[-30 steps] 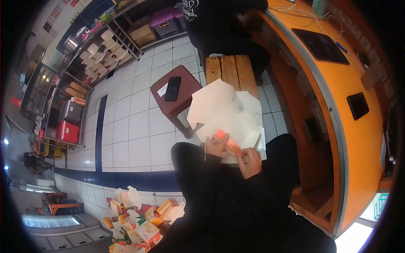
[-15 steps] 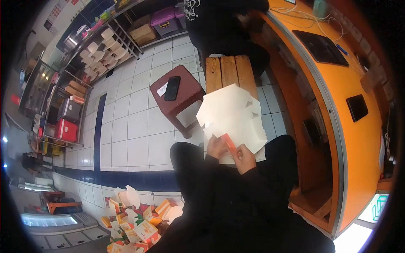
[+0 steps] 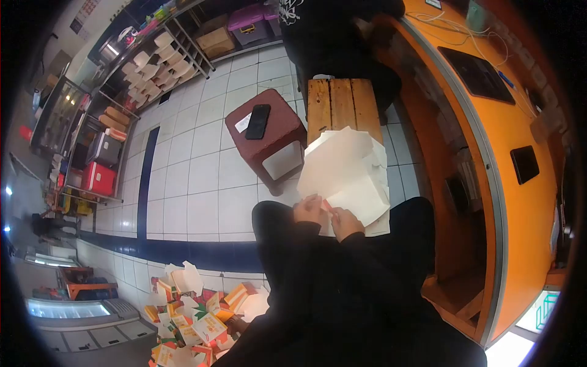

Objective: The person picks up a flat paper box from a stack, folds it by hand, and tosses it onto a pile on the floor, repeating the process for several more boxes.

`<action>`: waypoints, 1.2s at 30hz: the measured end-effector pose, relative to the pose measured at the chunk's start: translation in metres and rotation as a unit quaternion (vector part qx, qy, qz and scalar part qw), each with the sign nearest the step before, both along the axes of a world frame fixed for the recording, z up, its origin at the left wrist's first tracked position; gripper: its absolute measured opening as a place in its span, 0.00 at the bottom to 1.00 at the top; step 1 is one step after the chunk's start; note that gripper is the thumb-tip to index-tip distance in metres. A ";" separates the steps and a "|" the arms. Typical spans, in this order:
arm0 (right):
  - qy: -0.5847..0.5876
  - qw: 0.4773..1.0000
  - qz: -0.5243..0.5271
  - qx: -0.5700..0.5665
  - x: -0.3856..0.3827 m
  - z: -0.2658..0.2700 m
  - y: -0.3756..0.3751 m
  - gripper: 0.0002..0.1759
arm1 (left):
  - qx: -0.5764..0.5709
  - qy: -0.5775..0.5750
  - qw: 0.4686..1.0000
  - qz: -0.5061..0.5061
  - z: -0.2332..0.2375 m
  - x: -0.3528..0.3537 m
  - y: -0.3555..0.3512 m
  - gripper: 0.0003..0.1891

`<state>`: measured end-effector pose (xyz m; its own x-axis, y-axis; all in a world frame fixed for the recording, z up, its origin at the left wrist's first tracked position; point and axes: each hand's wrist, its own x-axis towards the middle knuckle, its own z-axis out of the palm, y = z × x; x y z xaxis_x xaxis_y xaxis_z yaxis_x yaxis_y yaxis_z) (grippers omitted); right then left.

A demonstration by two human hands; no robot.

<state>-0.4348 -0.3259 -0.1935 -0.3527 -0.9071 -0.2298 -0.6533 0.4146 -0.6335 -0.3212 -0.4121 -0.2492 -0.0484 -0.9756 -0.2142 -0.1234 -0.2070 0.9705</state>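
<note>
An unfolded cardboard food box (image 3: 342, 162), white inside with a little orange-red showing at its near flap, lies over a stack of pale card at the near end of a wooden bench. My left hand (image 3: 309, 210) is closed on the box's near left edge, fingers bent around the orange-red flap. Close beside it, my right hand (image 3: 347, 222) pinches the same flap with thumb and forefinger. Both hands rest low over the box, between my knees.
A maroon stool (image 3: 269, 137) carries a black phone (image 3: 258, 121). The wooden bench (image 3: 342, 107) reaches toward a person in black (image 3: 336, 43). Folded food boxes (image 3: 202, 321) lie heaped at lower left. An orange counter (image 3: 489, 134) runs along the right.
The box's near flap has been bent over, so less of its orange-red side shows. My hands have stayed together at that edge. The whole view has shifted slightly.
</note>
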 end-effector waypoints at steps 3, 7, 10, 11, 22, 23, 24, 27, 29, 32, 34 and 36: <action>-0.011 1.000 -0.005 -0.001 0.000 -0.008 -0.002 0.17 | 0.036 0.064 0.997 0.023 0.013 -0.012 0.018 0.14; -0.011 0.999 -0.019 -0.030 0.000 -0.010 -0.002 0.19 | 0.047 0.072 0.994 0.072 0.010 -0.020 0.032 0.16; -0.041 0.998 -0.022 -0.044 0.000 -0.007 -0.003 0.21 | 0.037 0.022 0.998 0.040 0.006 -0.018 0.038 0.12; -0.069 0.996 -0.020 -0.061 0.000 -0.006 -0.004 0.22 | 0.006 -0.004 1.000 0.012 -0.004 -0.016 0.040 0.12; 0.004 0.953 -0.184 -0.240 -0.098 -0.021 -0.032 0.21 | -0.012 -0.146 0.988 0.051 0.003 -0.001 0.009 0.14; 0.079 0.936 -0.209 -0.271 -0.117 -0.021 -0.036 0.21 | -0.013 -0.190 0.980 0.063 0.014 -0.003 0.011 0.14; 0.141 0.936 -0.198 -0.253 -0.137 -0.045 -0.041 0.20 | -0.046 -0.222 0.971 0.069 0.016 -0.004 0.011 0.12; 0.065 0.959 -0.191 -0.197 -0.162 -0.057 -0.053 0.19 | -0.150 -0.275 0.947 0.070 -0.005 -0.005 0.006 0.09; -0.078 0.968 -0.187 -0.147 -0.165 -0.054 -0.052 0.18 | -0.221 -0.299 0.926 0.067 0.013 -0.013 0.010 0.10; -0.085 0.965 -0.184 -0.165 -0.156 -0.055 -0.043 0.15 | -0.313 -0.264 0.910 -0.066 0.047 -0.041 0.029 0.14; -0.084 0.964 -0.196 -0.158 -0.147 -0.040 -0.040 0.14 | -0.212 -0.246 0.937 -0.125 0.053 -0.073 0.042 0.18; -0.078 0.965 -0.188 -0.168 -0.139 -0.030 -0.038 0.14 | -0.175 -0.261 0.936 -0.159 0.047 -0.091 0.045 0.20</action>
